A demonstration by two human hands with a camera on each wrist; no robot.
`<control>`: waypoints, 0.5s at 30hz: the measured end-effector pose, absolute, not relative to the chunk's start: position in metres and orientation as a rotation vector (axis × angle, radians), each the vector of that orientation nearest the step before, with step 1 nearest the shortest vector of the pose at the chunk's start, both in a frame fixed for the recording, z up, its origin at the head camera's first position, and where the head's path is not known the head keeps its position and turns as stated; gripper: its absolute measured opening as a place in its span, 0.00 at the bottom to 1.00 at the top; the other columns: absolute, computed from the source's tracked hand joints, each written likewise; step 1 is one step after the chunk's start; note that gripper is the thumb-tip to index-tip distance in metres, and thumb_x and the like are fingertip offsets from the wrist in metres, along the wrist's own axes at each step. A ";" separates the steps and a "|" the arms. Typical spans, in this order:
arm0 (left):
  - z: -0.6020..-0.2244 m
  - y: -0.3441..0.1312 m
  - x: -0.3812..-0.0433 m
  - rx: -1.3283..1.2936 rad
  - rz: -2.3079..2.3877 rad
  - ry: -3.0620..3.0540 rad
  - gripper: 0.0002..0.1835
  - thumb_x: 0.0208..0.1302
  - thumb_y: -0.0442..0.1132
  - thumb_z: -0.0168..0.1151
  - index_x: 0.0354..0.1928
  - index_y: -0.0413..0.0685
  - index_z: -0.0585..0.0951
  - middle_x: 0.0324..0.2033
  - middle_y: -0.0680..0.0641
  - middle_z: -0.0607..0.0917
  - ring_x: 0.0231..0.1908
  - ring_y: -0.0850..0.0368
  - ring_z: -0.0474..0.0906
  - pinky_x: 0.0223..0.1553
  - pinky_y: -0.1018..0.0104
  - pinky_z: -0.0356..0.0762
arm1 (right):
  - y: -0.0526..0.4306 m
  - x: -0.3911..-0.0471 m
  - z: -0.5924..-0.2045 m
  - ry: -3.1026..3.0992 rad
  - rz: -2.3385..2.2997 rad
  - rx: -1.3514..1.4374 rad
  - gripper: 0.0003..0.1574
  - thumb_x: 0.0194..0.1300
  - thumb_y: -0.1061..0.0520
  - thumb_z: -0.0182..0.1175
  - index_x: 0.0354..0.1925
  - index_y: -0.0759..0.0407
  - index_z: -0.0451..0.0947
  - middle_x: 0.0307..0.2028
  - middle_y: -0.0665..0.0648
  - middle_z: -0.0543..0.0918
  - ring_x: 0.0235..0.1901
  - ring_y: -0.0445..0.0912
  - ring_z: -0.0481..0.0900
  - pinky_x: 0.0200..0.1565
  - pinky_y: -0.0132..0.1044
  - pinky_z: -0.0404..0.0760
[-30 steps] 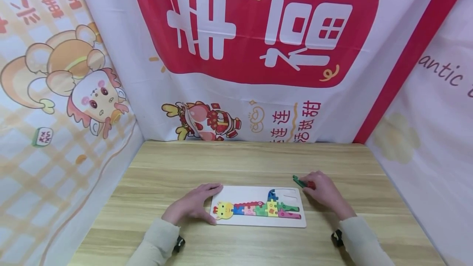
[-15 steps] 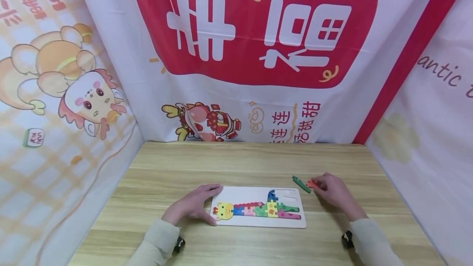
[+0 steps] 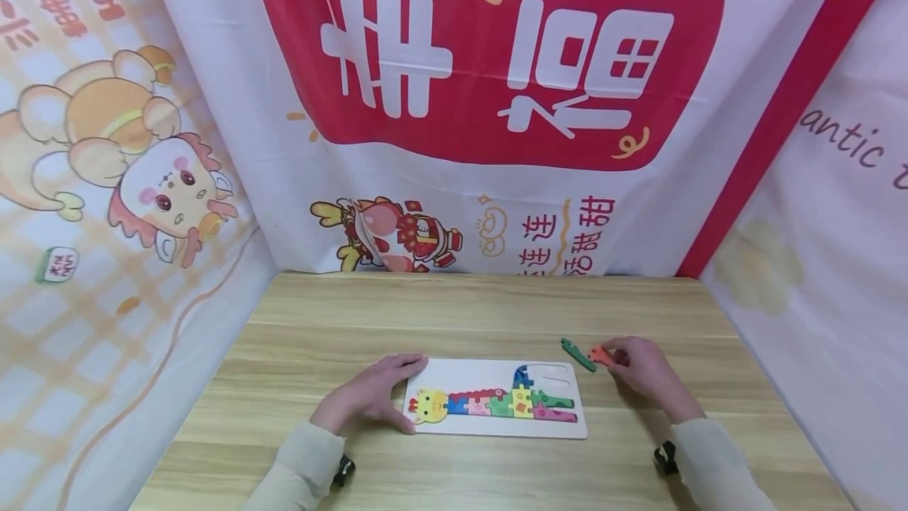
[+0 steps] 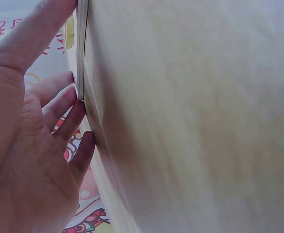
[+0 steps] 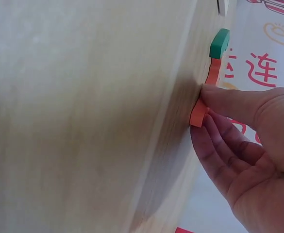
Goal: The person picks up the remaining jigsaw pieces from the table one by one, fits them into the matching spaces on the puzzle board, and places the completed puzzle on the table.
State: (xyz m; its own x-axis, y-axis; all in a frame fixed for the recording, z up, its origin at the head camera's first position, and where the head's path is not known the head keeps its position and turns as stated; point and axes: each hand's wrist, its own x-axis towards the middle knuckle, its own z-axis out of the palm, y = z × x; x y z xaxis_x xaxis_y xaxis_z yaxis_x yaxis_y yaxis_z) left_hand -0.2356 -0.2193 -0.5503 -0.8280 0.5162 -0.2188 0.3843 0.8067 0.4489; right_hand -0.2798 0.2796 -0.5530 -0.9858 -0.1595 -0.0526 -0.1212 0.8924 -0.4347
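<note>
A white giraffe puzzle board (image 3: 461,375) lies on the table, with colored pieces set in it and two leg-shaped outlines bare at its upper right. My left hand (image 3: 376,391) holds the board's left end, thumb at the near corner and fingers at the far corner. In the left wrist view, the fingers (image 4: 66,104) meet the board's edge (image 4: 82,53). To the right of the board, my right hand (image 3: 641,365) pinches an orange puzzle piece (image 3: 601,355) between thumb and fingers, low at the tabletop. Next to it lies a green puzzle piece (image 3: 578,354).
The wood-grain table (image 3: 454,310) ends at a printed cloth (image 3: 468,219) hanging behind it. More printed cloth hangs along the left (image 3: 163,259) and right (image 3: 801,259) sides.
A second ago my right hand was over both loose pieces together. It has since shifted right with the orange piece, leaving the green one lying apart. My left hand stays on the board.
</note>
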 end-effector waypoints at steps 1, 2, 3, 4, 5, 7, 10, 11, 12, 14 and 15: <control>-0.551 -0.220 -0.236 0.687 0.558 2.664 0.61 0.34 0.74 0.68 0.74 0.64 0.56 0.73 0.54 0.55 0.71 0.46 0.52 0.66 0.41 0.58 | 0.278 -0.279 -0.552 2.976 -0.681 -0.225 0.23 0.56 0.59 0.69 0.52 0.58 0.81 0.32 0.51 0.82 0.30 0.44 0.75 0.36 0.41 0.80; -0.551 -0.220 -0.235 0.687 0.555 2.665 0.61 0.34 0.74 0.68 0.74 0.64 0.56 0.73 0.54 0.55 0.71 0.47 0.52 0.66 0.42 0.58 | 0.276 -0.278 -0.551 2.980 -0.694 -0.219 0.23 0.57 0.58 0.69 0.52 0.58 0.81 0.32 0.51 0.82 0.30 0.44 0.75 0.36 0.40 0.80; -0.551 -0.220 -0.235 0.687 0.550 2.668 0.61 0.34 0.74 0.68 0.74 0.64 0.56 0.73 0.54 0.55 0.71 0.47 0.52 0.66 0.42 0.58 | 0.274 -0.277 -0.550 2.987 -0.706 -0.213 0.23 0.58 0.56 0.68 0.53 0.59 0.80 0.32 0.51 0.82 0.30 0.44 0.74 0.35 0.40 0.80; -0.551 -0.221 -0.235 0.686 0.551 2.669 0.61 0.34 0.74 0.68 0.74 0.64 0.56 0.73 0.54 0.56 0.71 0.46 0.52 0.66 0.42 0.58 | 0.271 -0.277 -0.549 2.992 -0.726 -0.211 0.23 0.59 0.54 0.68 0.53 0.59 0.80 0.32 0.52 0.82 0.30 0.45 0.74 0.35 0.40 0.80; -0.551 -0.221 -0.235 0.686 0.550 2.670 0.61 0.34 0.74 0.68 0.74 0.63 0.56 0.73 0.54 0.56 0.71 0.46 0.52 0.66 0.42 0.58 | 0.269 -0.276 -0.548 3.001 -0.747 -0.212 0.23 0.60 0.54 0.67 0.53 0.60 0.80 0.33 0.53 0.82 0.30 0.45 0.74 0.36 0.40 0.80; -0.550 -0.221 -0.235 0.688 0.551 2.672 0.61 0.34 0.74 0.68 0.74 0.63 0.57 0.73 0.54 0.56 0.71 0.46 0.52 0.66 0.42 0.58 | 0.264 -0.275 -0.545 3.015 -0.782 -0.205 0.22 0.63 0.52 0.64 0.53 0.60 0.79 0.35 0.54 0.83 0.31 0.46 0.74 0.36 0.41 0.80; -0.550 -0.221 -0.235 0.699 0.553 2.669 0.62 0.34 0.74 0.68 0.74 0.62 0.56 0.73 0.53 0.56 0.71 0.46 0.52 0.66 0.42 0.58 | 0.258 -0.273 -0.541 3.028 -0.856 -0.209 0.21 0.65 0.55 0.62 0.55 0.61 0.78 0.39 0.57 0.82 0.34 0.46 0.76 0.37 0.42 0.80; -0.550 -0.221 -0.235 0.705 0.551 2.669 0.62 0.34 0.75 0.67 0.74 0.62 0.56 0.73 0.53 0.56 0.71 0.47 0.52 0.66 0.42 0.58 | 0.256 -0.272 -0.539 3.028 -0.884 -0.215 0.21 0.65 0.56 0.62 0.55 0.61 0.77 0.40 0.57 0.82 0.35 0.46 0.76 0.38 0.42 0.81; -0.550 -0.220 -0.235 0.709 0.551 2.669 0.62 0.34 0.75 0.67 0.74 0.62 0.56 0.73 0.53 0.56 0.71 0.47 0.52 0.66 0.42 0.58 | 0.255 -0.271 -0.538 3.026 -0.911 -0.220 0.22 0.65 0.57 0.62 0.56 0.61 0.77 0.41 0.57 0.81 0.35 0.46 0.76 0.38 0.41 0.81; -0.549 -0.220 -0.235 0.712 0.557 2.665 0.61 0.35 0.74 0.68 0.74 0.62 0.56 0.73 0.53 0.56 0.71 0.47 0.52 0.67 0.42 0.58 | 0.252 -0.270 -0.535 3.009 -0.984 -0.248 0.24 0.65 0.58 0.62 0.58 0.61 0.75 0.42 0.58 0.80 0.35 0.45 0.77 0.36 0.39 0.81; -0.549 -0.219 -0.235 0.713 0.553 2.667 0.61 0.35 0.74 0.68 0.74 0.62 0.56 0.73 0.54 0.56 0.71 0.47 0.52 0.67 0.43 0.58 | 0.250 -0.270 -0.534 2.993 -1.024 -0.263 0.25 0.65 0.59 0.62 0.59 0.61 0.74 0.42 0.58 0.80 0.35 0.45 0.78 0.36 0.38 0.81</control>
